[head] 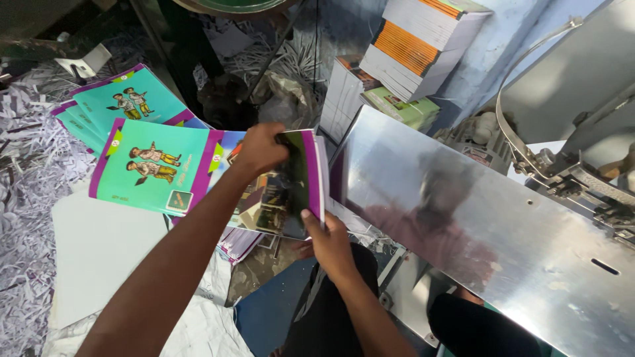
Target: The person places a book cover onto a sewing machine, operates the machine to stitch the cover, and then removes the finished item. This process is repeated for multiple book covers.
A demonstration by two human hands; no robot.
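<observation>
Nearest the camera, the right hand (329,243) gripped the lower edge of a thin glossy booklet with a purple-bordered cover (284,188), thumb pressed on its face and fingers hidden behind. The left hand (260,149) clasped the same booklet at its top edge, fingers curled over the cover, so both hands held it in the air just left of a broad, sloping sheet-metal machine table (476,225), its free edge close to the metal. Just beyond and to the left, more flat teal covers with purple borders and two cartoon figures (155,168) lay spread over a white sheet of paper (99,251), amid heaps of shredded white paper trimmings (26,172). Further back, stacks of bound books with white page edges and orange spines (413,46) leaned against a pale blue wall (496,46).
</observation>
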